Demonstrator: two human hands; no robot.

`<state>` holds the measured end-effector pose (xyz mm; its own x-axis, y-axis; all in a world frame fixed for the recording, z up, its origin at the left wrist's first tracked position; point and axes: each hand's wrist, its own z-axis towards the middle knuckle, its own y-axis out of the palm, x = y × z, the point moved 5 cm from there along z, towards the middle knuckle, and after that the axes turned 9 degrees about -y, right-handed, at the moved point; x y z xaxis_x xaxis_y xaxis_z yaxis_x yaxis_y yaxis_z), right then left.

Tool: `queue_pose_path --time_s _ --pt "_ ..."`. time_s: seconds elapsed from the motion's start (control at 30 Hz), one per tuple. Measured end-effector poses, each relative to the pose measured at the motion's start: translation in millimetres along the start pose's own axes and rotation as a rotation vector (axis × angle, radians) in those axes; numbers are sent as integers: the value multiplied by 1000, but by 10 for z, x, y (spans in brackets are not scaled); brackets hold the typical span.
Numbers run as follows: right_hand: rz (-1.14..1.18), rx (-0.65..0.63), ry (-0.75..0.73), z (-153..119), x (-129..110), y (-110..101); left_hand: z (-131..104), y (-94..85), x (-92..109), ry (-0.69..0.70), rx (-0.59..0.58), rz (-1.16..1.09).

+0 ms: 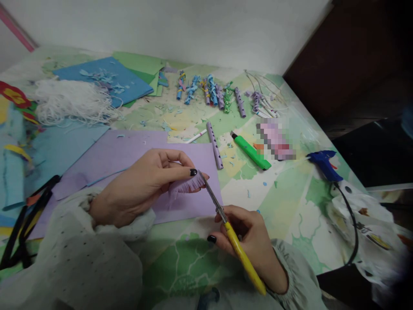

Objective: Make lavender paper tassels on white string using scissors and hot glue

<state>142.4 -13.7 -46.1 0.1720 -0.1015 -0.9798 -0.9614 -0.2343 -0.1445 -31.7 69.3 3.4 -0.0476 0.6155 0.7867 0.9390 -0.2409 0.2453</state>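
Pinched in my left hand (pixel 142 181) is a small purple paper strip (pixel 189 184) whose lower edge is cut into a fringe. My right hand (pixel 248 237) grips scissors (pixel 241 249) with yellow handles. Their grey blades point up and left, with the tips at the right end of the fringed strip, close to my left fingertips. Beneath my left hand lies a large purple sheet (pixel 193 211). Just beyond the blades rests a rolled purple tube (pixel 214 145) with dark spots, near a thin white stick (pixel 196 136).
Farther back are several fringed paper rolls (pixel 211 90), blue sheets (pixel 129 79) and a heap of white string (pixel 69 101). On the right lie a green cutter knife (pixel 251 151), a blue glue gun (pixel 325 165) and a plastic bag (pixel 364 228). Black straps (pixel 26 228) lie at left.
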Motion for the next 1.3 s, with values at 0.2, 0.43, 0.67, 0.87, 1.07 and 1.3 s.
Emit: queue_pose_path --time_s 0.2,0.43,0.67,0.87,1.07,1.3 --pt "-8 -11 -8 -1 5 -1 -1 11 8 6 -7 11" --pt "19 -9 22 -13 4 4 12 -2 -1 19 -4 60" --pt "51 -26 16 2 28 10 11 -5 4 23 0 71" --pt "54 -23 42 -2 31 15 14 1 6 11 17 67" --pt "63 -26 68 9 25 15 20 -6 -3 19 6 58" --pt "71 -99 18 -23 -21 23 13 -14 26 2 29 -10"
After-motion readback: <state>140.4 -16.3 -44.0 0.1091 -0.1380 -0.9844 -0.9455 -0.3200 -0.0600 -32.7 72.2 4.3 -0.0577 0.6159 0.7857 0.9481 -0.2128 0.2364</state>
